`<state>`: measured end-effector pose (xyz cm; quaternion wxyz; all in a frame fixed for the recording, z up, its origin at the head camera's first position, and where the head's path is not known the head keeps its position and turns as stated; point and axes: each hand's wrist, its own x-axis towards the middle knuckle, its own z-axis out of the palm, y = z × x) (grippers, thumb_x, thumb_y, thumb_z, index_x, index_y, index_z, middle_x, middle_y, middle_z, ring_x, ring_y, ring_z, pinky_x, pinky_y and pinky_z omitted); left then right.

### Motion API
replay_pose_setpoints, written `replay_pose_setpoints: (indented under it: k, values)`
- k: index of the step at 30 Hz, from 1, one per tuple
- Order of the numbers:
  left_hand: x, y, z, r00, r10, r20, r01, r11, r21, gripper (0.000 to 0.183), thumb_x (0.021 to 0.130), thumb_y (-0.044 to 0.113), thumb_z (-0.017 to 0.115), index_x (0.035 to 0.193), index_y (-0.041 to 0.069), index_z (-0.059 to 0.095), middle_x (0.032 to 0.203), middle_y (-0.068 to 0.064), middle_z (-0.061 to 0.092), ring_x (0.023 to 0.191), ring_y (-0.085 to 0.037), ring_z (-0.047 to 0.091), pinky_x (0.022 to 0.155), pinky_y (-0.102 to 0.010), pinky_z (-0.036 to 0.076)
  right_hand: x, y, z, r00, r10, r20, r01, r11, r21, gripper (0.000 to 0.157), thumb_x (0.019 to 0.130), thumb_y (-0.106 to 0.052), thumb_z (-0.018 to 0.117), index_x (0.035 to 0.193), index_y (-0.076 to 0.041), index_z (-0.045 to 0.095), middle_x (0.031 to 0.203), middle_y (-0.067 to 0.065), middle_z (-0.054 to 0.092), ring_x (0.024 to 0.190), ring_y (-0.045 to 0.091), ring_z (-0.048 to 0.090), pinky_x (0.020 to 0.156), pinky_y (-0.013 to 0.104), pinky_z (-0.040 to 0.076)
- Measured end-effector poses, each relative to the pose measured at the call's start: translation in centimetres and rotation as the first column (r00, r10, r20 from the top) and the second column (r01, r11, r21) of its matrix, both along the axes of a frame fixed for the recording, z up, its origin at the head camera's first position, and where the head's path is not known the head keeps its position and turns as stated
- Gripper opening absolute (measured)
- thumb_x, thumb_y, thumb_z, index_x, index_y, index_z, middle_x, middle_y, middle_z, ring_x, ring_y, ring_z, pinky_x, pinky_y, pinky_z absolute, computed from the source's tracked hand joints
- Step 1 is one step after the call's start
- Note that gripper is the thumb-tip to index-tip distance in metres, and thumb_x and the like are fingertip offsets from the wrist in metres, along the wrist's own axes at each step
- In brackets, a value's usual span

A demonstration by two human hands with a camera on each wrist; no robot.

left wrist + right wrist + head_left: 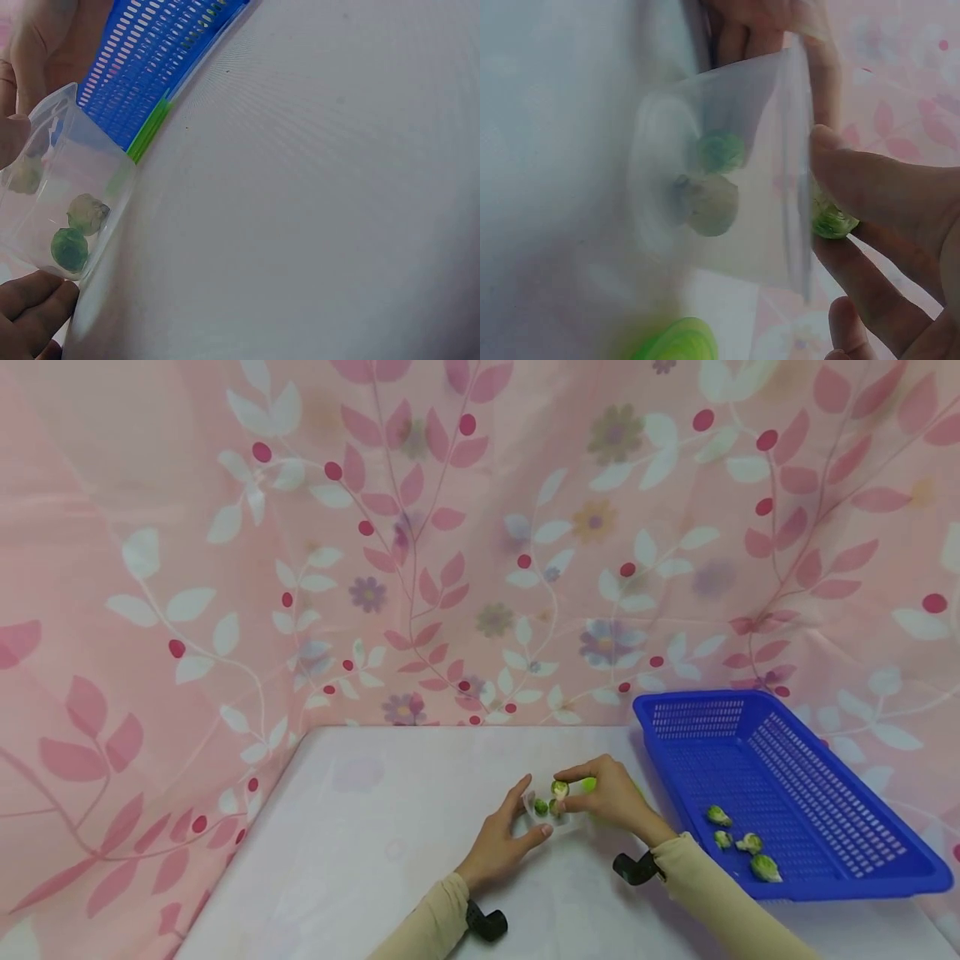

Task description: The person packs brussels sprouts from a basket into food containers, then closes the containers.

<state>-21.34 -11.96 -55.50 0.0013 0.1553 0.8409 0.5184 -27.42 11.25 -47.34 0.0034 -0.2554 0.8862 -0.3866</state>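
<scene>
My left hand holds a clear plastic container on the white table, thumb on the near side and fingers on the far side. Through its wall in the left wrist view, two Brussels sprouts show at the bottom, a green one and a paler one. Over the container's mouth, my right hand pinches another Brussels sprout between thumb and fingers. The right wrist view has this held sprout right beside the rim, partly covered by the thumb.
To the right stands a blue perforated basket; several Brussels sprouts lie in its near left corner. A bright green round-edged thing is on the table behind the right hand, mostly hidden in the head view. A flowered pink cloth hangs behind.
</scene>
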Motion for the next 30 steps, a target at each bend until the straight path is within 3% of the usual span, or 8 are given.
replay_pose_setpoints:
  k: [5,10,16,20,25,30]
  values:
    - [0.0,0.1,0.0,1.0,0.0,-0.006,0.0,1.0,-0.006,0.084,0.102,0.05,0.069,0.17,0.035,0.022,0.161,-0.02,0.05,0.146,-0.033,0.054,0.12,-0.062,0.039,-0.1,-0.2,-1.0,0.991,-0.033,-0.127,0.036,0.999,0.018,0.043,0.073,-0.021,0.099,0.112,-0.009,0.085,0.107,0.005,0.083,0.109,0.036,0.068,0.095,0.053,0.053]
    - [0.1,0.0,0.0,1.0,-0.005,-0.01,0.005,1.0,-0.007,0.083,0.102,0.048,0.069,0.17,0.032,0.023,0.162,-0.022,0.048,0.146,-0.036,0.054,0.119,-0.064,0.04,0.0,-0.5,-1.6,0.979,-0.074,-0.189,0.083,0.996,0.041,0.042,0.07,-0.019,0.101,0.109,-0.012,0.086,0.1,0.006,0.081,0.103,0.028,0.058,0.087,0.041,0.049]
    - [0.1,0.0,0.0,1.0,0.002,-0.014,-0.002,1.0,-0.003,0.083,0.102,0.048,0.07,0.17,0.032,0.024,0.164,-0.019,0.047,0.146,-0.034,0.054,0.12,-0.062,0.039,0.2,-1.5,-1.6,0.959,-0.09,-0.268,0.113,0.991,0.072,0.043,0.067,-0.016,0.102,0.106,-0.012,0.086,0.096,0.005,0.08,0.104,0.03,0.06,0.087,0.049,0.054]
    - [0.0,0.1,0.0,1.0,0.005,-0.025,-0.005,1.0,-0.007,0.084,0.102,0.046,0.069,0.17,0.025,0.025,0.162,-0.02,0.049,0.146,-0.034,0.055,0.119,-0.063,0.039,0.2,-2.2,-1.9,0.957,-0.099,-0.274,0.126,0.989,0.082,0.041,0.065,-0.013,0.103,0.102,-0.012,0.086,0.094,0.001,0.083,0.102,0.028,0.062,0.09,0.053,0.05]
    - [-0.1,0.1,0.0,1.0,0.006,-0.019,-0.007,1.0,-0.013,0.084,0.102,0.047,0.07,0.17,0.028,0.024,0.161,-0.02,0.05,0.146,-0.033,0.054,0.12,-0.063,0.039,0.4,-2.6,-2.5,0.949,-0.12,-0.292,0.156,0.983,0.101,0.037,0.066,-0.018,0.103,0.099,-0.014,0.087,0.091,0.0,0.083,0.105,0.028,0.062,0.092,0.053,0.046]
    - [0.0,0.0,0.0,1.0,0.002,-0.024,-0.002,1.0,-0.007,0.084,0.102,0.046,0.07,0.17,0.025,0.024,0.159,-0.022,0.053,0.145,-0.032,0.055,0.119,-0.062,0.04,0.5,-2.6,-2.6,0.927,-0.054,-0.37,0.146,0.963,0.225,0.035,0.073,-0.028,0.099,0.104,-0.017,0.087,0.079,-0.001,0.08,0.111,0.033,0.064,0.094,0.057,0.047]
